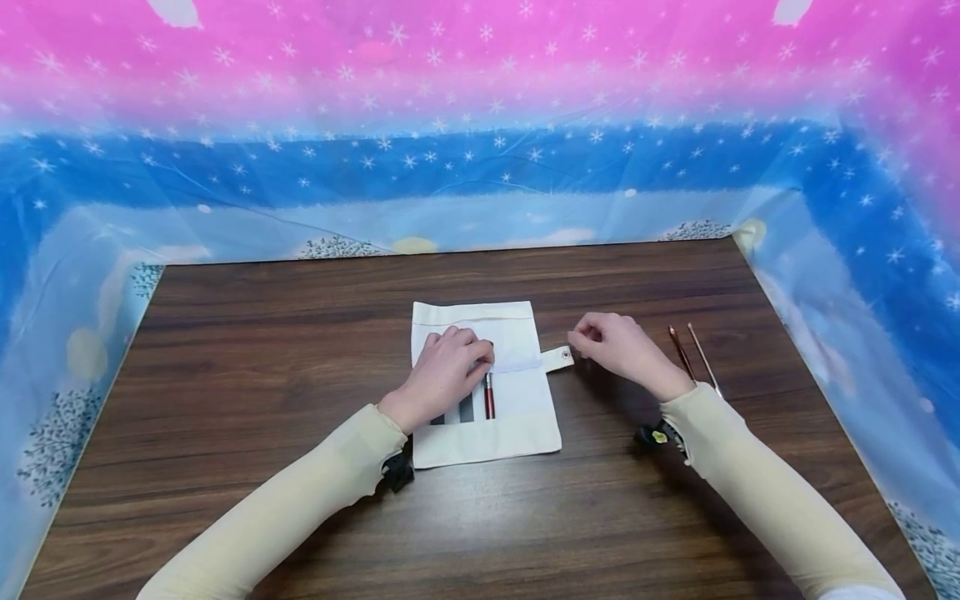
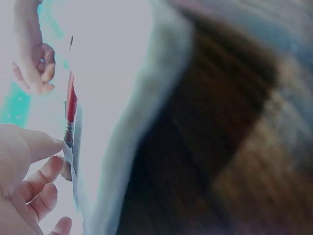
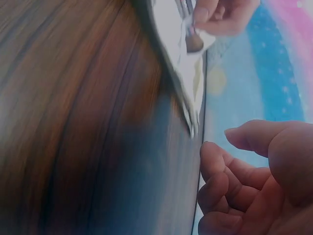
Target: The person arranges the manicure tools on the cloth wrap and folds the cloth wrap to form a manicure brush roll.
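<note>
A white fabric brush roll lies unfolded on the table, with its strap and metal snap sticking out to the right. A red-handled paintbrush has its handle end in the lower pocket and its bristles toward the far side. Over the roll, my left hand pinches this brush near the ferrule, where a thin translucent piece also shows. My right hand hovers just right of the strap, fingers loosely curled, holding nothing. The right wrist view shows a gap between its thumb and fingers.
Two thin sticks, one dark brown and one lighter, lie on the table beyond my right forearm. Grey strips show in the roll beside the brush. A snowflake-patterned cloth surrounds the table's back and sides.
</note>
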A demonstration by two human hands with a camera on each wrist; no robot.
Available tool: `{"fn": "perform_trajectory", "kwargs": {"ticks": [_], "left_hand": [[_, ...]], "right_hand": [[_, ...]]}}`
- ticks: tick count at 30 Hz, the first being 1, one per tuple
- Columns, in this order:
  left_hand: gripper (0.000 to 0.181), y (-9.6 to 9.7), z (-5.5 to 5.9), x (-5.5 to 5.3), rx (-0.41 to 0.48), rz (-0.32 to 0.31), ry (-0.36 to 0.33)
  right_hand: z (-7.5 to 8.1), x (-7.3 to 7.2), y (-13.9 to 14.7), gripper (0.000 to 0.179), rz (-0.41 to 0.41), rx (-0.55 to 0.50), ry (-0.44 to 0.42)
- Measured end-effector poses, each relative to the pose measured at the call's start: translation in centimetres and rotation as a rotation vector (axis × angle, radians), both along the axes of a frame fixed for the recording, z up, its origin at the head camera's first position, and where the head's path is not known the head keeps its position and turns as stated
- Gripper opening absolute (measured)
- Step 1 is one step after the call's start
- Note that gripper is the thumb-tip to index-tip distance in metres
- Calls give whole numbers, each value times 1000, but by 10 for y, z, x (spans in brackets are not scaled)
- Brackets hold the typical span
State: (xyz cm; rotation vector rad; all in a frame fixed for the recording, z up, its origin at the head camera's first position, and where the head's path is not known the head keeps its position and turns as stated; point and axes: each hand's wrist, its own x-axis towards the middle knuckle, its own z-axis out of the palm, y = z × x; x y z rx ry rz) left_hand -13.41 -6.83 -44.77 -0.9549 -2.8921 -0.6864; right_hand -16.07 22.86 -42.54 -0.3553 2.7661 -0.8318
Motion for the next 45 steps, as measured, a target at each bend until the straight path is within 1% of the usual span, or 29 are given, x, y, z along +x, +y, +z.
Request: {"fn": "perform_trajectory", "kwargs": {"ticks": [6, 12, 16, 22, 26, 31, 35, 45], "left_hand": [[8, 1, 0, 0, 1, 2, 2], [9, 3, -1, 0, 6, 3, -6], [10, 5, 0, 0, -1, 5, 7], [11, 9, 1, 1, -22, 22, 9], [11, 10, 1, 2, -39, 42, 1], [14, 13, 2, 2, -38, 50, -14], [17, 14, 2, 2, -40, 52, -24], [13, 17, 3, 2, -51, 49, -11]], "right_hand": [[0, 1, 36, 24, -53, 65, 48], [5, 4, 68, 22, -101, 98, 46], [9, 4, 86, 22, -126, 122, 40], [9, 4, 108, 25, -175, 211, 40], [5, 4, 115, 25, -194, 277, 47], [3, 3, 118, 27, -203, 316, 28], [1, 1, 118, 28, -197, 328, 0], [0, -3, 116, 24, -187, 325, -31]]}}
